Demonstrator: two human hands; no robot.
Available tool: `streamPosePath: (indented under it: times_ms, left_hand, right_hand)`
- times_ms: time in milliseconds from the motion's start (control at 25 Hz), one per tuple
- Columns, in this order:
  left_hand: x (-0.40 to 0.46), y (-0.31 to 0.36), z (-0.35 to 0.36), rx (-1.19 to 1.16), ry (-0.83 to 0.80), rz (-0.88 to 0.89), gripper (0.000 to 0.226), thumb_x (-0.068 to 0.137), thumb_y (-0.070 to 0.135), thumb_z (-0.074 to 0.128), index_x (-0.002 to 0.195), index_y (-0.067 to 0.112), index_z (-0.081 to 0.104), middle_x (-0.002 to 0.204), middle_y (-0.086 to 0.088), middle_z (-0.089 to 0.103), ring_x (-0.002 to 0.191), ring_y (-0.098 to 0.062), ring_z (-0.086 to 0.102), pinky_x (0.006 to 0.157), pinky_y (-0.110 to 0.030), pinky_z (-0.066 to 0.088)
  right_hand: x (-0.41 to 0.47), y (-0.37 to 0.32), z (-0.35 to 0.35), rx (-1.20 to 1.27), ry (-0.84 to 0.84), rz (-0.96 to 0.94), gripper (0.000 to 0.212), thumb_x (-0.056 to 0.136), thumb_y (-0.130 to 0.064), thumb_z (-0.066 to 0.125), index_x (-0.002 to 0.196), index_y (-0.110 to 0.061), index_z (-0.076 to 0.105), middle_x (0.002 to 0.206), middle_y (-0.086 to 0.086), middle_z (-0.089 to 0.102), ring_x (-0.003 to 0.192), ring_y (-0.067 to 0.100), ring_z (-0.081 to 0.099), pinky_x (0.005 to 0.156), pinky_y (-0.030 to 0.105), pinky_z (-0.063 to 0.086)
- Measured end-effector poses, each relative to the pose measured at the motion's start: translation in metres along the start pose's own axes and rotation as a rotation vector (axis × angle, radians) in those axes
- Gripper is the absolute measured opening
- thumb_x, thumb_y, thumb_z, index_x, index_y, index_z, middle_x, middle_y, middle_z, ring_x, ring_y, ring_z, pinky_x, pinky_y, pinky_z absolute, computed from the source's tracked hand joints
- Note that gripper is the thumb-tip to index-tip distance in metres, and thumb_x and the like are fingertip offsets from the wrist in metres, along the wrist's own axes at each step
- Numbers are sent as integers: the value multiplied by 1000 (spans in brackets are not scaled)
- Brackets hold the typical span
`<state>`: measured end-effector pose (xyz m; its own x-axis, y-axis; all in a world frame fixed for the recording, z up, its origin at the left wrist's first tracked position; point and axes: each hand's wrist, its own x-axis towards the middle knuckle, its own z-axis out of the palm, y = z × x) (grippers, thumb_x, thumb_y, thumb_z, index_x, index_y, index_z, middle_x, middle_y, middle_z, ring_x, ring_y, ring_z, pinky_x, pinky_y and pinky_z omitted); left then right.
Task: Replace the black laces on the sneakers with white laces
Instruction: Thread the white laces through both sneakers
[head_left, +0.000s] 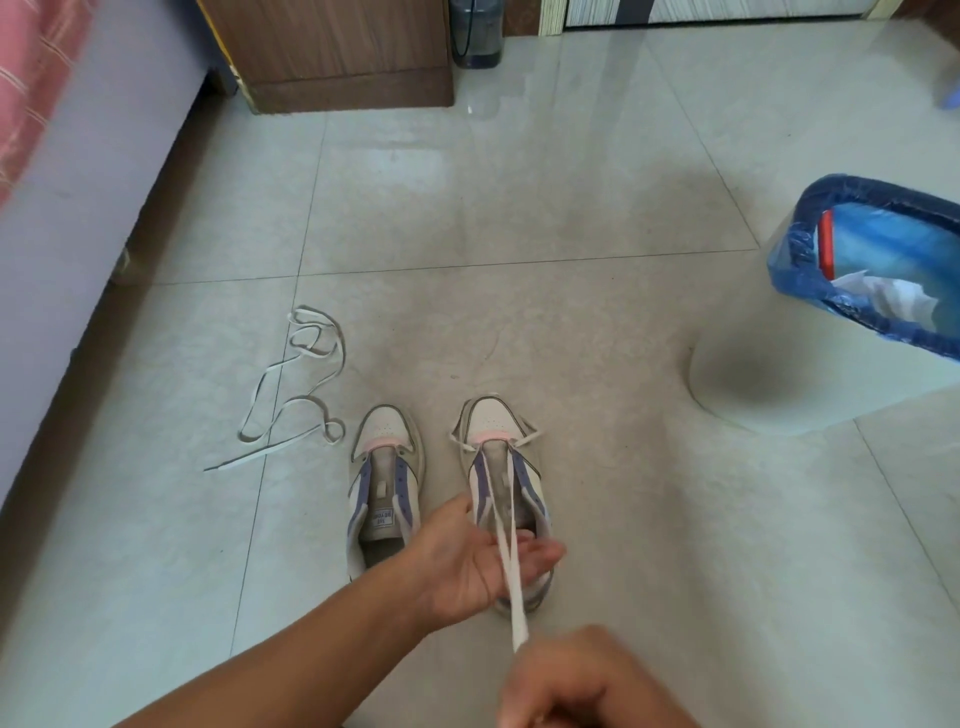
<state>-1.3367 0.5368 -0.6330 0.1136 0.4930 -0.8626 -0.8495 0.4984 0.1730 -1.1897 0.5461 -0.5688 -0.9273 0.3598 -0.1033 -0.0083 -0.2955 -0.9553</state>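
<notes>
Two white sneakers with purple trim stand side by side on the tiled floor, toes pointing away. The left sneaker (385, 478) has no lace in it. On the right sneaker (500, 457) a white lace (511, 582) passes through the lowest eyelets near the toe, and both ends run back toward me. My right hand (587, 680) grips those two ends together, pulled taut. My left hand (478, 561) lies over the heel opening of the right sneaker, palm up and fingers extended, with the lace passing over it. A second white lace (296, 395) lies loose on the floor, left of the sneakers.
A white bin (852, 291) with a blue liner and paper scraps stands at the right. A bed edge (67, 208) runs along the left. A wooden cabinet (332, 57) and a water jug (475, 34) stand at the back.
</notes>
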Motion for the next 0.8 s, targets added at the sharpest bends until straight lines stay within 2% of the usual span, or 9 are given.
streamPosePath:
  times_ms: [80,160,240,360,440,520,640,680,800]
  left_hand:
    - [-11,15,10,95,-87,38,45,99,28,36,89,-10,58,60,-13,58,40,-17,55,36,-19,46]
    - [-23,21,21,356,-4,237,28,100,15,34,87,3,55,49,-2,47,33,-10,41,32,-15,29]
    - [-35,12,25,662,18,357,28,100,14,31,82,7,52,48,-3,48,35,-14,43,36,-17,32]
    - [-49,-8,27,1146,-221,128,35,102,23,32,90,3,58,71,-16,64,56,-18,57,57,-24,50]
    - [-40,10,19,1629,-271,-54,37,100,31,38,109,4,62,100,-14,65,78,-11,58,70,-17,46]
    - [-18,48,18,1791,-113,1,32,99,22,42,116,2,60,110,-13,63,94,-20,61,69,-21,46]
    - [40,110,14,1581,399,500,29,98,12,38,110,-4,59,107,-18,65,93,-28,61,74,-31,48]
    - [60,125,10,1587,486,617,29,98,14,38,111,-3,58,112,-18,63,98,-29,59,81,-32,47]
    - [111,147,-2,1780,485,598,29,98,25,46,118,7,56,124,-14,54,111,-28,53,90,-34,43]
  right_hand:
    - [0,13,4,14,273,52,18,86,-52,58,89,-38,69,79,-1,69,69,9,61,69,26,49]
    - [11,23,-4,120,446,201,21,91,-34,57,90,-18,70,83,11,70,73,18,62,69,29,51]
    - [30,34,-40,118,591,472,32,97,-33,45,99,-8,66,85,12,70,75,21,63,70,29,51]
    - [68,29,-74,346,471,745,53,101,-41,32,112,4,58,89,16,69,75,23,66,66,32,53]
    - [86,35,-77,491,449,794,43,100,-34,40,101,4,58,73,12,65,59,18,62,55,26,53]
    - [97,45,-76,493,468,812,26,100,-21,42,88,-3,56,53,2,51,41,8,45,40,17,40]
    - [99,54,-72,363,501,811,24,100,-15,39,83,-7,55,49,-2,43,38,6,33,37,15,28]
    - [97,56,-69,337,492,810,23,100,-14,40,85,-7,56,51,-1,43,39,7,33,38,16,28]
    - [89,58,-63,325,504,790,22,99,-14,40,91,-3,58,56,3,46,44,10,36,41,19,30]
